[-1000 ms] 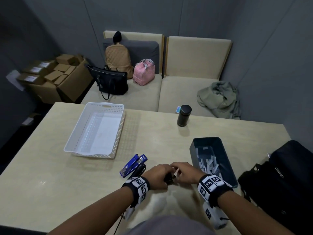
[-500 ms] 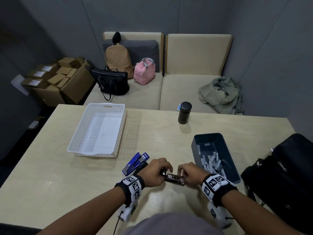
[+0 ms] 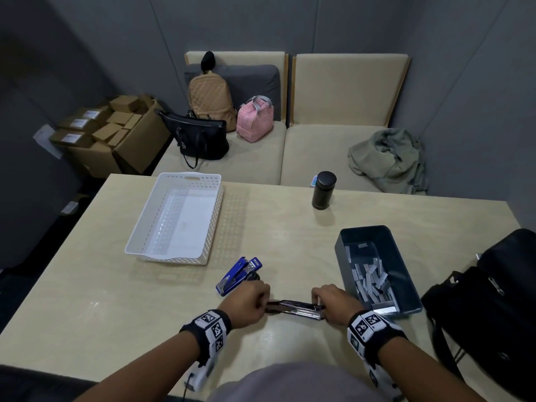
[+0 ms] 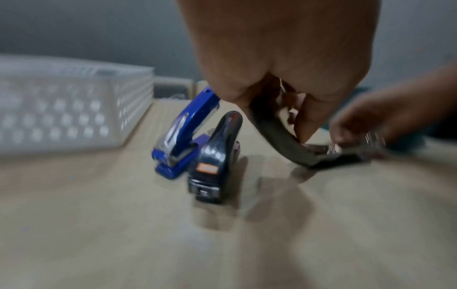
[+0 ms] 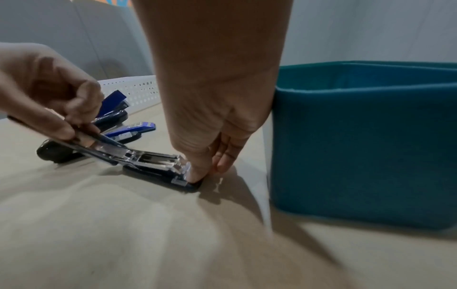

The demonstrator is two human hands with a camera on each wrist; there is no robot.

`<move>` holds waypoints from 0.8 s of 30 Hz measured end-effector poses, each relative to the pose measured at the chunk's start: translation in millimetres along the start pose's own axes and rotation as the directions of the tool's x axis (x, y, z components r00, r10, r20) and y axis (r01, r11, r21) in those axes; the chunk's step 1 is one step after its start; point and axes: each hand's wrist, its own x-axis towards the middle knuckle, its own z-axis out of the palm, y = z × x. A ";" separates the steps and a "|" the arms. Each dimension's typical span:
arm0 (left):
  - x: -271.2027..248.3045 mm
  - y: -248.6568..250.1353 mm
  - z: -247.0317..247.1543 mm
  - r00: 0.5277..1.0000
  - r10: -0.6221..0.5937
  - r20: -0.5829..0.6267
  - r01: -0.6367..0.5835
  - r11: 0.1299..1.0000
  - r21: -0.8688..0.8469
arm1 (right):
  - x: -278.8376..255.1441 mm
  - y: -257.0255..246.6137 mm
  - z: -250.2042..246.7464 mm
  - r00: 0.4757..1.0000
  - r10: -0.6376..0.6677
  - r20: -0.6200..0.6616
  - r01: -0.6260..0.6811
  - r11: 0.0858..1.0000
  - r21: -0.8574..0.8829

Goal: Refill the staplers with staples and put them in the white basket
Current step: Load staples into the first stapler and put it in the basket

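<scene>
Black stapler (image 3: 294, 307) splayed open at bottom centre, long axis running left-right. Left hand (image 3: 246, 303) pinching the lifted cover, right hand (image 3: 333, 304) pinning the nose to the table. Staples (image 3: 372, 282) sitting in the blue bin just right of the right hand, so probably nearer for that one. White basket (image 3: 174, 258) way off upper left.

Grey panelled walls (image 3: 348, 21) enclose a beige cushioned bench (image 3: 319, 152) behind a pale wooden table (image 3: 87, 285).
</scene>
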 end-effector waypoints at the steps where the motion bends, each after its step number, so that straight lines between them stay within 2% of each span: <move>1: -3.7 -2.1 1.4 0.996 0.038 0.084 -0.053 0.983 0.176 | -0.7 -0.1 2.0 1.000 -0.006 -0.019 0.006 1.000 -0.025; 3: -6.7 -6.1 3.1 0.968 0.083 0.237 -0.176 0.895 0.409 | 1.7 -0.2 3.4 0.999 0.003 -0.047 -0.005 0.999 -0.053; 5: -3.9 -6.3 2.2 0.946 0.113 0.305 -0.257 0.833 0.490 | 5.8 0.1 1.8 0.998 0.044 -0.043 -0.046 0.998 -0.047; 10: 8.7 13.4 -0.3 0.923 0.164 0.349 -0.333 0.795 0.506 | 6.8 0.3 -2.3 0.999 0.041 0.028 -0.037 0.988 -0.151; 16: 29.2 26.1 22.5 0.906 0.217 0.363 -0.386 0.775 0.501 | -1.5 0.4 -12.3 0.999 -0.013 -0.033 0.009 0.990 -0.140; 19: 30.7 24.6 31.1 0.926 0.192 0.326 -0.347 0.777 0.526 | -13.4 -1.2 -31.6 0.983 -0.038 -0.178 0.041 0.999 0.014; 22: 27.6 23.0 38.6 0.945 0.190 0.266 -0.307 0.795 0.524 | -28.0 5.4 -56.9 0.919 -0.029 -0.393 0.124 0.968 0.219; 24: 25.5 15.9 43.0 0.941 0.214 0.262 -0.323 0.798 0.509 | -32.6 17.5 -71.3 0.872 0.007 -0.490 0.149 0.948 0.280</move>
